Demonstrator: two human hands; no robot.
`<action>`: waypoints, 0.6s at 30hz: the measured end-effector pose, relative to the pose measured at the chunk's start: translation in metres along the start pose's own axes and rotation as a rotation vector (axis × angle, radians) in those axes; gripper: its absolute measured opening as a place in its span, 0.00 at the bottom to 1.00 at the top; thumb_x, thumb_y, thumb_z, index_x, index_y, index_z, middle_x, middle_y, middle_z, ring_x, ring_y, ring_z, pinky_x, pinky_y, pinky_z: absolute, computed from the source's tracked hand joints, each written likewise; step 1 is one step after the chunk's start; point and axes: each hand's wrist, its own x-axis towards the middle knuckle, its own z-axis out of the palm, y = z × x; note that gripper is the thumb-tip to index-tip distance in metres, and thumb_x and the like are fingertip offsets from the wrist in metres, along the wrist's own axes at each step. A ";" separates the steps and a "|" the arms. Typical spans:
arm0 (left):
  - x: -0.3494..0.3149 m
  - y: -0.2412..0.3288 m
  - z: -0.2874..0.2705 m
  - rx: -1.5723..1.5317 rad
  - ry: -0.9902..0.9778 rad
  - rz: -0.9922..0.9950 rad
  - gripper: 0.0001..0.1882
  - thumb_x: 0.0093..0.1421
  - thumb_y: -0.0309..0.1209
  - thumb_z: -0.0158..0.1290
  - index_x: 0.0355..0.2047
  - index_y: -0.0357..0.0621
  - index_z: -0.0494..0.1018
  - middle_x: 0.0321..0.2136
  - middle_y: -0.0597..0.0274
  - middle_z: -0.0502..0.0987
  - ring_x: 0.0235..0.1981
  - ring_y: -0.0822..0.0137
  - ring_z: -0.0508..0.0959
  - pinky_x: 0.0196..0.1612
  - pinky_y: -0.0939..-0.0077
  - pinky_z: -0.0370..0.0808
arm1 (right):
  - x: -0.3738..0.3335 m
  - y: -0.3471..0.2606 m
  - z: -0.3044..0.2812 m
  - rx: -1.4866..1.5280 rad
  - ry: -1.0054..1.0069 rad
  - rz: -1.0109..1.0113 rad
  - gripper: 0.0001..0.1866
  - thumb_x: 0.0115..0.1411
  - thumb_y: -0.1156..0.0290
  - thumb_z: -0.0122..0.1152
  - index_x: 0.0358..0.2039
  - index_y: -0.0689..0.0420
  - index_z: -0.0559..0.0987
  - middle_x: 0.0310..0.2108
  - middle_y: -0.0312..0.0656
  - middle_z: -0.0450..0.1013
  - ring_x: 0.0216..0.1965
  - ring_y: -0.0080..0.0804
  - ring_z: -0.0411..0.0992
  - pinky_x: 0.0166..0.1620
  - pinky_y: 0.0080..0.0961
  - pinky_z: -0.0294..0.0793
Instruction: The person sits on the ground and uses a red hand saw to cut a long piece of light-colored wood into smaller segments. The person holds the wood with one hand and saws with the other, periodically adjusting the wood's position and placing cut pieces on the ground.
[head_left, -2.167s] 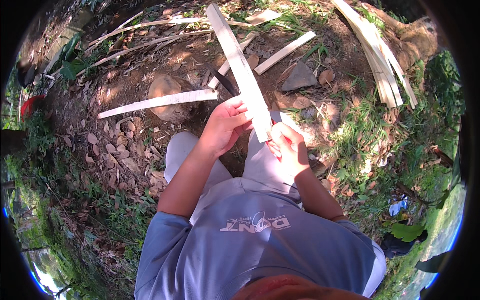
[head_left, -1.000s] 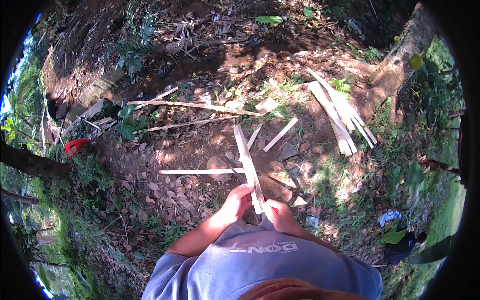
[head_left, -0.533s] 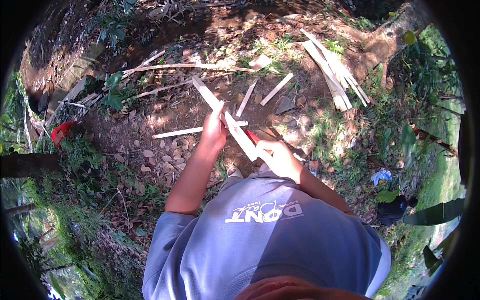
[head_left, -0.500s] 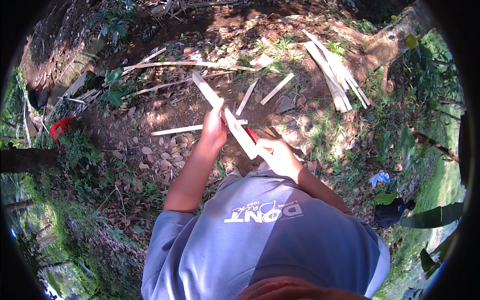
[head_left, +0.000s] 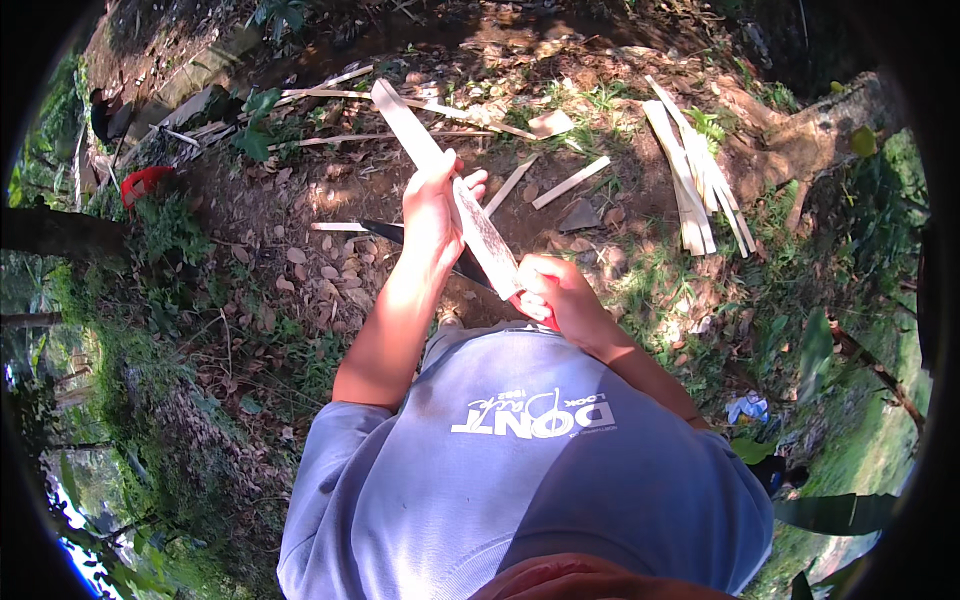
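Observation:
A long, flat, pale wooden slat [head_left: 487, 240] slants in front of my body, its far end up and to the left. My left hand [head_left: 435, 205] is closed round its middle, thumb on top, some fingertips showing past the far edge. At the near end, my right hand [head_left: 560, 300] grips the red handle of a machete [head_left: 382, 231], right beside the slat. The dark blade runs leftward beneath the slat and my left hand, and its tip shows on the left. Part of the blade is hidden.
Thin slats [head_left: 570, 183] lie on the leafy ground ahead. A stack of pale slats [head_left: 680, 175] rests at the right, near tree roots [head_left: 800, 130]. Long strips [head_left: 340, 137] stretch across the far left. A red object [head_left: 146, 184] sits among plants at the left.
The machete has turned so its dark blade now points left under the slat. My right hand has shifted slightly right, and the fingers of my left hand have loosened. The view has tilted a little.

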 end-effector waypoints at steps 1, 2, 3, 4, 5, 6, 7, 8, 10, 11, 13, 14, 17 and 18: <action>-0.003 -0.004 0.009 0.038 0.003 0.028 0.13 0.70 0.33 0.59 0.43 0.39 0.68 0.36 0.60 0.75 0.32 0.59 0.84 0.35 0.68 0.83 | -0.005 0.000 -0.006 0.075 -0.023 -0.037 0.12 0.75 0.67 0.54 0.33 0.57 0.75 0.22 0.26 0.63 0.22 0.12 0.59 0.26 0.16 0.58; -0.006 -0.007 0.019 0.077 0.005 0.057 0.13 0.70 0.33 0.59 0.43 0.39 0.68 0.37 0.59 0.75 0.31 0.60 0.83 0.34 0.69 0.83 | -0.009 0.000 -0.014 0.020 -0.009 -0.073 0.12 0.75 0.67 0.54 0.33 0.57 0.75 0.22 0.26 0.63 0.22 0.12 0.59 0.26 0.16 0.59; -0.008 -0.010 0.028 0.092 0.020 0.073 0.12 0.70 0.31 0.59 0.44 0.39 0.68 0.38 0.57 0.76 0.28 0.61 0.83 0.29 0.72 0.81 | -0.012 0.000 -0.022 -0.038 0.002 -0.109 0.12 0.75 0.67 0.54 0.33 0.57 0.74 0.22 0.26 0.63 0.22 0.12 0.59 0.27 0.16 0.59; -0.009 -0.016 0.033 0.090 -0.012 0.086 0.12 0.71 0.31 0.59 0.44 0.39 0.68 0.37 0.57 0.76 0.27 0.61 0.82 0.29 0.71 0.81 | -0.015 0.000 -0.029 -0.096 0.013 -0.145 0.12 0.75 0.66 0.55 0.32 0.57 0.74 0.22 0.26 0.63 0.22 0.12 0.59 0.27 0.17 0.59; -0.011 -0.022 0.038 0.090 -0.045 0.099 0.12 0.71 0.31 0.59 0.44 0.39 0.68 0.37 0.57 0.76 0.27 0.62 0.82 0.28 0.71 0.81 | -0.020 -0.004 -0.033 -0.182 0.070 -0.154 0.13 0.74 0.66 0.56 0.31 0.57 0.73 0.22 0.27 0.63 0.22 0.13 0.59 0.27 0.18 0.59; -0.012 -0.028 0.043 0.089 -0.075 0.114 0.11 0.71 0.31 0.58 0.44 0.39 0.68 0.36 0.57 0.76 0.26 0.62 0.82 0.28 0.71 0.80 | -0.023 -0.002 -0.043 -0.235 0.090 -0.190 0.14 0.74 0.66 0.56 0.30 0.57 0.73 0.22 0.27 0.63 0.22 0.14 0.59 0.27 0.18 0.59; -0.013 -0.034 0.051 0.110 -0.054 0.139 0.11 0.71 0.31 0.58 0.43 0.40 0.68 0.34 0.58 0.76 0.25 0.64 0.81 0.26 0.71 0.79 | -0.026 0.001 -0.054 -0.287 0.112 -0.226 0.14 0.74 0.66 0.56 0.30 0.57 0.72 0.22 0.27 0.63 0.22 0.14 0.59 0.27 0.18 0.58; -0.014 -0.039 0.062 0.120 -0.028 0.152 0.10 0.72 0.31 0.58 0.43 0.40 0.68 0.33 0.58 0.76 0.25 0.64 0.81 0.26 0.71 0.79 | -0.028 0.004 -0.065 -0.339 0.134 -0.262 0.14 0.74 0.66 0.56 0.30 0.57 0.72 0.22 0.27 0.63 0.23 0.14 0.59 0.27 0.19 0.58; -0.020 -0.052 0.076 0.141 0.033 0.163 0.10 0.72 0.30 0.57 0.42 0.40 0.68 0.31 0.58 0.76 0.24 0.65 0.80 0.25 0.71 0.78 | -0.034 0.006 -0.076 -0.204 0.180 -0.233 0.15 0.75 0.65 0.57 0.29 0.56 0.72 0.22 0.27 0.60 0.22 0.15 0.57 0.27 0.19 0.58; -0.021 -0.056 0.081 0.145 0.014 0.132 0.10 0.72 0.31 0.57 0.41 0.40 0.67 0.31 0.58 0.75 0.23 0.65 0.79 0.26 0.69 0.77 | -0.038 0.001 -0.077 -0.047 0.200 -0.207 0.15 0.75 0.66 0.57 0.29 0.56 0.72 0.22 0.26 0.59 0.22 0.15 0.56 0.26 0.19 0.58; -0.016 -0.072 0.081 0.074 0.028 0.062 0.11 0.72 0.32 0.57 0.40 0.40 0.67 0.30 0.60 0.73 0.24 0.65 0.77 0.28 0.68 0.77 | -0.042 0.002 -0.088 0.234 0.202 -0.206 0.13 0.74 0.66 0.57 0.31 0.55 0.72 0.22 0.26 0.56 0.21 0.15 0.53 0.25 0.17 0.57; -0.015 -0.080 0.083 0.040 0.033 0.026 0.11 0.72 0.32 0.57 0.39 0.40 0.67 0.29 0.60 0.72 0.25 0.65 0.77 0.29 0.67 0.76 | -0.048 0.001 -0.090 0.333 0.223 -0.171 0.13 0.74 0.66 0.57 0.31 0.55 0.72 0.22 0.26 0.56 0.21 0.15 0.54 0.26 0.17 0.58; -0.015 -0.093 0.097 -0.040 0.062 0.015 0.09 0.72 0.30 0.54 0.39 0.40 0.66 0.30 0.63 0.68 0.27 0.68 0.71 0.31 0.70 0.71 | -0.058 -0.014 -0.096 0.538 0.219 -0.113 0.12 0.75 0.67 0.57 0.32 0.54 0.70 0.24 0.27 0.57 0.22 0.16 0.56 0.27 0.16 0.59; -0.013 -0.098 0.098 -0.071 0.076 0.014 0.08 0.71 0.29 0.54 0.37 0.41 0.66 0.29 0.63 0.68 0.26 0.68 0.70 0.31 0.70 0.71 | -0.060 -0.014 -0.099 0.537 0.185 -0.140 0.12 0.75 0.67 0.57 0.32 0.54 0.70 0.24 0.27 0.57 0.22 0.15 0.56 0.27 0.16 0.59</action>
